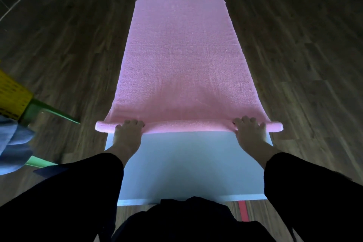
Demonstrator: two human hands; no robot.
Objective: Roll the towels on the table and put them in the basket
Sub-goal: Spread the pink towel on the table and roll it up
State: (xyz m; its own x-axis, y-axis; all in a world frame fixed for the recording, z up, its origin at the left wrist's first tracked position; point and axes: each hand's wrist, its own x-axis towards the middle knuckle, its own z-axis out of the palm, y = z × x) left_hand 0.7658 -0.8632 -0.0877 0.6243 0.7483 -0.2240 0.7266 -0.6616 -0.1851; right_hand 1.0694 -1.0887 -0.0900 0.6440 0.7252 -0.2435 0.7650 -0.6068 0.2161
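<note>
Both left hand (128, 133) and right hand (249, 133) grip the pink towel (176, 55) at its rolled near edge.

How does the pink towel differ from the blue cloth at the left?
The pink towel lies spread flat on the table, its near edge rolled; the blue cloth sits bunched up beside it. The left hand and right hand grip the pink towel; nothing touches the blue cloth. Both look like soft fabric.

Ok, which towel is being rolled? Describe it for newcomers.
Find the white table on the floor. The pink towel covers its far part, near edge rolled, gripped by left hand and right hand. The other cloth, far left, is bluish.
</note>
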